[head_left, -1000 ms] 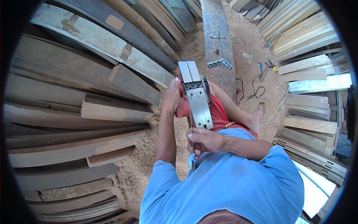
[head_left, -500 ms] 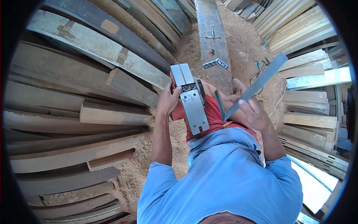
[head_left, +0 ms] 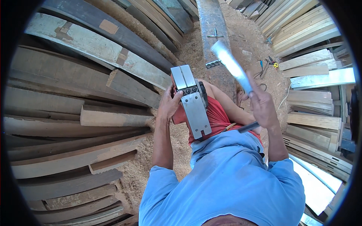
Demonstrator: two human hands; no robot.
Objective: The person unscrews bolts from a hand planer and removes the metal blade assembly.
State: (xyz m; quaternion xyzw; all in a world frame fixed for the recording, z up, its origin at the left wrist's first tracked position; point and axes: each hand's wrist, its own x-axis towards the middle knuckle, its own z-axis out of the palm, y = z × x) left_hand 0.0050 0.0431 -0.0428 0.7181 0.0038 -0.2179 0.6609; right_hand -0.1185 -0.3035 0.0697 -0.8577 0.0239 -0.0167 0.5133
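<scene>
My left hand (head_left: 169,102) grips a red electric hand planer (head_left: 197,115) turned sole up, its two silver sole plates facing me. The thumb rests beside the cutter slot, where a dark bar with several bolts shows between the plates. In my right hand (head_left: 263,107), to the right of the planer, is an L-shaped metal square (head_left: 234,69). Its bright blade slants up and to the left, slightly blurred, over the plank; its darker short arm shows below the hand, above my lap. The square is apart from the planer. A pencil (head_left: 229,127) lies at my waist on red cloth.
A long worn plank (head_left: 213,19) stretches away ahead, bearing a T-handled wrench (head_left: 215,33) and a holed metal bar (head_left: 212,64), partly hidden by the square. Stacked timber (head_left: 117,115) lines the left, more boards (head_left: 313,120) the right. Yellow-handled pliers (head_left: 275,65) lie on shavings-covered ground.
My right hand has turned the square: its blade pointed up to the right and now points up to the left. The planer and my left hand have barely moved.
</scene>
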